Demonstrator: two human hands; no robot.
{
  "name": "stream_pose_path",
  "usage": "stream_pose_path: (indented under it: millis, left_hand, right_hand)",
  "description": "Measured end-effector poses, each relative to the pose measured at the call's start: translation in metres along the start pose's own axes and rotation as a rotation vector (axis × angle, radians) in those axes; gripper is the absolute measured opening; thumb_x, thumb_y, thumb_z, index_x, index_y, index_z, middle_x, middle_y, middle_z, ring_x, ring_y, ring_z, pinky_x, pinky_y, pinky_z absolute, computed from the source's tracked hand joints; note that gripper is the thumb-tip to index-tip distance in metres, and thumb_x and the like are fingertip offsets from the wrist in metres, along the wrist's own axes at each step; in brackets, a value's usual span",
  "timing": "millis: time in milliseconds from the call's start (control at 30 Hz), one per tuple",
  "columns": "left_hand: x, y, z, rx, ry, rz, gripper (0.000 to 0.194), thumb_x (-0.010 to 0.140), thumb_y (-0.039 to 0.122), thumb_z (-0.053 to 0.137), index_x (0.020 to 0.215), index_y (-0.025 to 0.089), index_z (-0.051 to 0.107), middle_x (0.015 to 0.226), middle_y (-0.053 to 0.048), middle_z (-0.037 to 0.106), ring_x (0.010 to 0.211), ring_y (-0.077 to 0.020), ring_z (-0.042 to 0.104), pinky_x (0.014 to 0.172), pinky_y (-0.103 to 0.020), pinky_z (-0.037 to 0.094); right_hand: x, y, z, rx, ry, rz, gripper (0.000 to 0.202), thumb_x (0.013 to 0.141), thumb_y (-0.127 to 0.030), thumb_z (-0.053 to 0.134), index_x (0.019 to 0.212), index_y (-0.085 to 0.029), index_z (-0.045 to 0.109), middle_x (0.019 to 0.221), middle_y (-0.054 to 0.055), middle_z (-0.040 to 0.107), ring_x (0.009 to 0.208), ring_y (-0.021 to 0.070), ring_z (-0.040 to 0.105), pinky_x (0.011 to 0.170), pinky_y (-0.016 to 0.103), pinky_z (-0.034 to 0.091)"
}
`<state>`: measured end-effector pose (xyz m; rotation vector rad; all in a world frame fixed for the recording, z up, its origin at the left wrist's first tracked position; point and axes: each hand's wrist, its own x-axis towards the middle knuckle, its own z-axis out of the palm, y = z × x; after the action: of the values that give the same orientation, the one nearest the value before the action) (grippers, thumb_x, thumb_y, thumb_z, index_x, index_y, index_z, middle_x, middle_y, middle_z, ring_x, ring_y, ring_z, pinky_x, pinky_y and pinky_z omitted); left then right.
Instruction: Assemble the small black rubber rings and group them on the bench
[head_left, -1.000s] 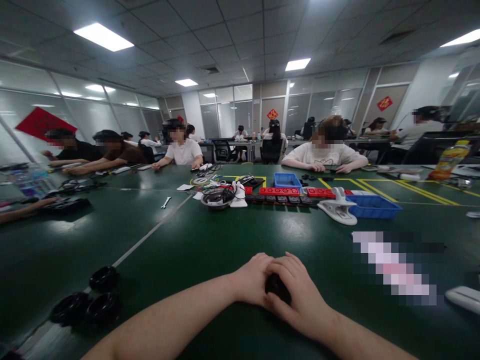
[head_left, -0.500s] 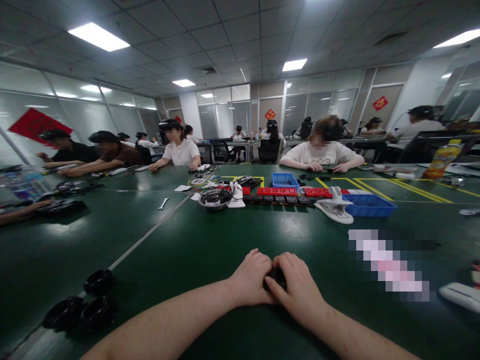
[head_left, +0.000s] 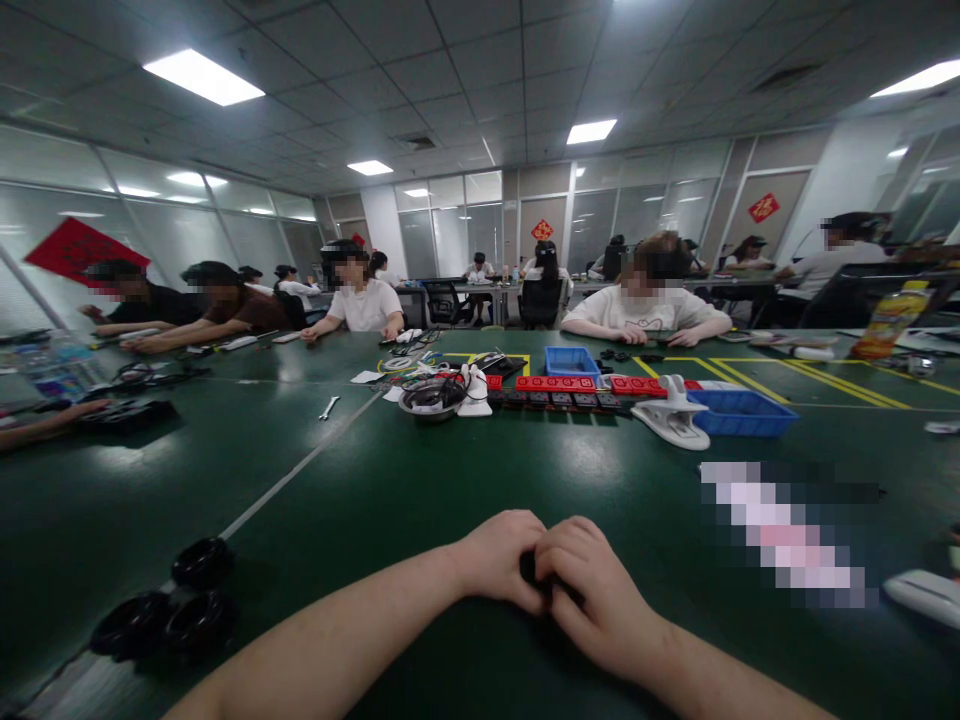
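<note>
**Black piece was gripped on our side of the red strip**

In the head view we looked across a green table, with the red strip lying over its middle. On the near side of the strip, well apart from it, we saw the left hand and the right hand meeting around the black piece. The piece sat between them, mostly hidden, so we could not tell its full shape or whether it touched the table. The left hand grasped it with thumb and curled fingers; the right hand was clasped on it from the other side, fingers bent over the top.

Nearer to us than the strip, and far to its left, we noted three black rings close together. Left of the strip lay a wrench. By the strip's left end we found a white stand, and just beside that a bowl of dark cable. A white clip rested at the strip's right end, with a blue tray next to it. Behind the strip was a smaller blue box. Beyond it, two people in white tops sat at the far edge.
</note>
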<state>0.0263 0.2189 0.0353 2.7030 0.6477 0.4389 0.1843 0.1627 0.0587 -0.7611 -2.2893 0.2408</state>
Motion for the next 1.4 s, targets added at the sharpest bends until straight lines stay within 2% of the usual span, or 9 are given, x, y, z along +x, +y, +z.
stream_pose_path:
  millis: [133,300,433,633,767,1000,1167,1300,1400]
  left_hand:
    - [0.001,-0.003,0.003,-0.006,0.003,0.057,0.026,0.055,0.035,0.071,0.066,0.018,0.055,0.081,0.000,0.058,0.080,-0.0172,0.053,0.078,-0.029,0.040]
    - [0.001,0.005,-0.001,-0.009,-0.031,0.016,0.031,0.056,0.036,0.071,0.078,0.019,0.058,0.093,0.000,0.058,0.086,-0.0193,0.053,0.081,-0.030,0.040]
    - [0.001,0.012,-0.005,0.010,-0.023,-0.060,0.052,0.056,0.046,0.070,0.099,0.021,0.054,0.100,-0.003,0.057,0.092,-0.0229,0.052,0.085,-0.035,0.038]
    - [0.000,0.023,0.001,0.065,0.095,-0.199,0.077,0.048,0.059,0.069,0.110,0.019,0.046,0.100,-0.005,0.056,0.093,-0.0243,0.051,0.094,-0.043,0.031]
    - [-0.001,0.026,0.007,0.106,0.141,-0.293,0.062,0.054,0.055,0.067,0.100,0.018,0.050,0.093,-0.003,0.057,0.092,-0.0221,0.051,0.101,-0.045,0.023]
    - [-0.001,0.022,0.008,0.120,0.166,-0.313,0.042,0.055,0.044,0.069,0.083,0.018,0.053,0.080,0.000,0.057,0.083,-0.0192,0.053,0.100,-0.043,0.026]
    - [0.001,0.013,0.001,0.099,0.086,-0.227,0.038,0.056,0.043,0.070,0.080,0.018,0.055,0.082,0.000,0.056,0.083,-0.0179,0.053,0.096,-0.039,0.029]
    - [0.002,0.002,-0.003,0.046,0.000,-0.116,0.029,0.057,0.037,0.072,0.073,0.018,0.057,0.084,0.000,0.056,0.083,-0.0173,0.052,0.082,-0.029,0.039]
    - [0.001,-0.005,-0.003,0.011,-0.030,-0.082,0.030,0.057,0.033,0.073,0.079,0.019,0.059,0.092,0.000,0.056,0.088,-0.0185,0.051,0.081,-0.029,0.038]
  right_hand:
    - [-0.001,-0.005,-0.002,0.049,-0.033,-0.153,0.017,0.066,-0.009,0.034,0.063,-0.020,0.046,0.059,-0.002,0.053,0.063,0.0124,0.051,0.087,0.039,0.032]
    - [-0.002,-0.005,-0.005,0.085,-0.017,-0.148,0.019,0.067,-0.009,0.036,0.071,-0.021,0.049,0.067,-0.001,0.056,0.074,0.0145,0.053,0.091,0.040,0.030]
    - [-0.001,-0.001,-0.004,0.037,-0.018,-0.043,0.020,0.072,-0.018,0.045,0.092,-0.019,0.050,0.090,0.005,0.057,0.088,0.0195,0.050,0.090,0.042,0.032]
    - [-0.002,0.010,0.006,-0.124,0.038,0.207,0.019,0.074,-0.029,0.054,0.087,-0.016,0.048,0.087,0.007,0.053,0.080,0.0211,0.047,0.074,0.039,0.039]
    - [-0.002,0.014,0.009,-0.220,0.044,0.288,0.017,0.075,-0.031,0.054,0.084,-0.017,0.047,0.080,0.005,0.051,0.074,0.0198,0.046,0.068,0.036,0.038]
    - [0.001,0.013,0.007,-0.305,-0.008,0.346,0.012,0.074,-0.029,0.053,0.073,-0.018,0.048,0.075,0.004,0.050,0.072,0.0195,0.046,0.066,0.035,0.037]
    - [0.002,0.009,0.001,-0.179,-0.029,0.262,0.004,0.072,-0.019,0.048,0.075,-0.018,0.050,0.076,0.004,0.051,0.073,0.0188,0.045,0.068,0.036,0.038]
    - [0.000,0.001,-0.002,-0.006,-0.069,-0.026,0.016,0.067,-0.008,0.038,0.071,-0.019,0.050,0.073,0.002,0.053,0.078,0.0169,0.048,0.079,0.038,0.037]
    - [-0.001,-0.004,-0.003,0.027,-0.093,-0.164,0.022,0.069,-0.006,0.034,0.066,-0.020,0.050,0.065,0.000,0.054,0.077,0.0154,0.050,0.088,0.040,0.033]
